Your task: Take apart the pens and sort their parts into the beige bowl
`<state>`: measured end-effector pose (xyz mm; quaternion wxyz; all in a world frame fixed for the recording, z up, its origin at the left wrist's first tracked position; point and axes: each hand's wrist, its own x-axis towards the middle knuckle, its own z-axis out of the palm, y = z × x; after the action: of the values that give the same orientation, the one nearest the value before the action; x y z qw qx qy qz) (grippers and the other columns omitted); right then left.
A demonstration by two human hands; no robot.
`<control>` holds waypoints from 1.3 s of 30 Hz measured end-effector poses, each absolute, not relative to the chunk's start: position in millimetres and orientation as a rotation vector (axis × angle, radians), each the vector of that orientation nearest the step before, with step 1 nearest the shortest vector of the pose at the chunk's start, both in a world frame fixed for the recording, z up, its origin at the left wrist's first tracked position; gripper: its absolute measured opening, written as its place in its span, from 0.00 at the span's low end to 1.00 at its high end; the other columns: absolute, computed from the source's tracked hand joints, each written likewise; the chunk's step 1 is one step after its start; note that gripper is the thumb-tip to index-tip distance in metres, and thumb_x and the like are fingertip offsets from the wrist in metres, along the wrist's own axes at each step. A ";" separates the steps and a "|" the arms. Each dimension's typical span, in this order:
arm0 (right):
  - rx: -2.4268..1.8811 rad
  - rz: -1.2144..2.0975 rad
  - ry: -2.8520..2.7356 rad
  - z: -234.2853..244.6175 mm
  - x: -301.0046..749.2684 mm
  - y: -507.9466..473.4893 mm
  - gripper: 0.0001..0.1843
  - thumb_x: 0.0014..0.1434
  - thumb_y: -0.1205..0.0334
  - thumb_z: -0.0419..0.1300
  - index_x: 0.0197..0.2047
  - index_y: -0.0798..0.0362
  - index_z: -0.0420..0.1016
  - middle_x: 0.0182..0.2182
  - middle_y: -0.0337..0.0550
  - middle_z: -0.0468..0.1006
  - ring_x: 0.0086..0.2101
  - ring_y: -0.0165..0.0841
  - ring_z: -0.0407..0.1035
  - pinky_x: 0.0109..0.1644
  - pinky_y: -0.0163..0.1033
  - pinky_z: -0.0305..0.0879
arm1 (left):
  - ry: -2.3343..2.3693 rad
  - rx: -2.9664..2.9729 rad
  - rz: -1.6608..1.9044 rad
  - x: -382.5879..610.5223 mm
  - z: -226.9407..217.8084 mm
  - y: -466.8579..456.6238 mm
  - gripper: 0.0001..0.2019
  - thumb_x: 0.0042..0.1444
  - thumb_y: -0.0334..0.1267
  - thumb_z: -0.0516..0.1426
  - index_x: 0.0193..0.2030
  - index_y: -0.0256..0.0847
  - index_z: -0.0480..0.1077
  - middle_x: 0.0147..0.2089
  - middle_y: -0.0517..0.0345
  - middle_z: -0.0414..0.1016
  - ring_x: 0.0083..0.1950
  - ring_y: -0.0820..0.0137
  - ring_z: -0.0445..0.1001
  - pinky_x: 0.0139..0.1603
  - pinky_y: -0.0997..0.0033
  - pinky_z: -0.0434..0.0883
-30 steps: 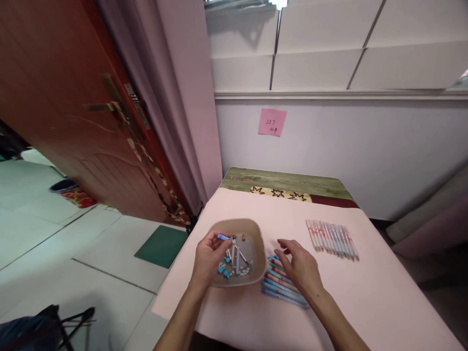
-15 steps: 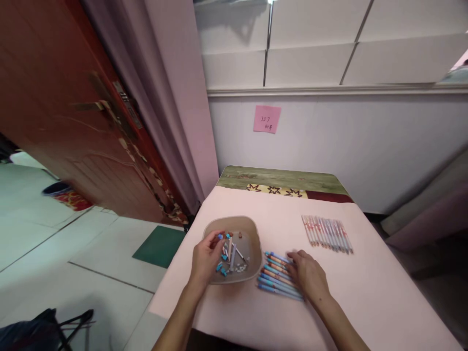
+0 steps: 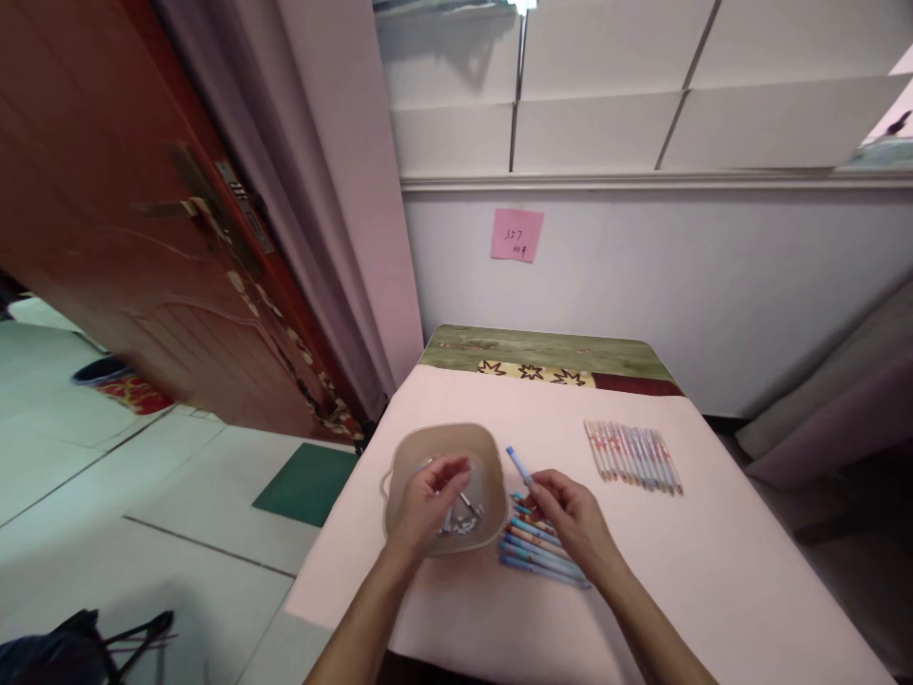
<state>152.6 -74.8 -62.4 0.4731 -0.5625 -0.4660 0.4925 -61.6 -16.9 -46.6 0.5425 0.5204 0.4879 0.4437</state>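
My right hand [image 3: 573, 518] pinches a pen [image 3: 519, 464] with a blue end, tilted up and to the left above the table. Beneath that hand lies a row of pens [image 3: 538, 550] with blue, teal and orange barrels, partly covered by my fingers. Over the beige plastic basin [image 3: 492, 452] my left hand [image 3: 432, 499] has its fingers curled together; whatever is between them is hidden. Small white pieces [image 3: 465, 524] and a thin rod [image 3: 467, 501] show inside the basin, while my hand covers much of its other contents.
A second row of pale pens [image 3: 631, 457] lies at the right on the pink-covered table [image 3: 542, 628]. Behind the table is a wall with a pink note [image 3: 516, 235]. A reddish door [image 3: 157, 285] and a green mat [image 3: 306, 483] are on the left.
My right hand has lifted a blue-ended pen from the row and tilted it upward. My left hand has shifted right over the basin, its fingers now drawn together.
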 end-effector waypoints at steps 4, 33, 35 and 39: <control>-1.070 1.617 -0.915 -47.6 113.3 -64.7 0.24 0.51 0.41 0.63 0.35 0.55 0.73 0.25 0.39 0.74 0.21 0.26 0.64 0.27 0.32 0.59 | 0.824 0.890 0.949 -32.7 -36.6 -30.4 0.16 0.46 0.40 0.66 0.42 0.37 0.77 0.37 0.51 0.80 0.29 0.70 0.74 0.35 0.69 0.70; -0.864 1.860 -0.811 -43.3 87.1 -71.1 0.24 0.57 0.41 0.59 0.36 0.57 0.76 0.14 0.27 0.57 0.15 0.20 0.45 0.24 0.32 0.57 | 0.856 0.508 1.099 -43.7 -24.8 -28.4 0.18 0.39 0.35 0.69 0.39 0.34 0.76 0.35 0.49 0.80 0.33 0.69 0.76 0.23 0.78 0.67; -0.811 1.950 -0.762 -43.7 89.5 -70.8 0.24 0.56 0.41 0.60 0.36 0.57 0.76 0.14 0.26 0.55 0.14 0.20 0.43 0.24 0.33 0.58 | 0.823 0.524 1.084 -44.6 -24.9 -29.7 0.18 0.40 0.35 0.69 0.39 0.34 0.76 0.34 0.50 0.80 0.28 0.71 0.74 0.21 0.78 0.65; -0.947 1.773 -0.921 -45.2 90.0 -67.1 0.23 0.54 0.42 0.62 0.33 0.57 0.76 0.14 0.29 0.61 0.15 0.21 0.51 0.22 0.31 0.53 | 0.863 0.523 1.197 -41.2 -30.2 -28.9 0.16 0.38 0.35 0.70 0.34 0.34 0.75 0.29 0.54 0.79 0.25 0.74 0.72 0.21 0.78 0.65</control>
<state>90.0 -67.1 -45.2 0.4485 -0.3828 -0.3724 0.7167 -41.2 -28.9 -30.2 0.7089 0.2355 0.3890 0.5392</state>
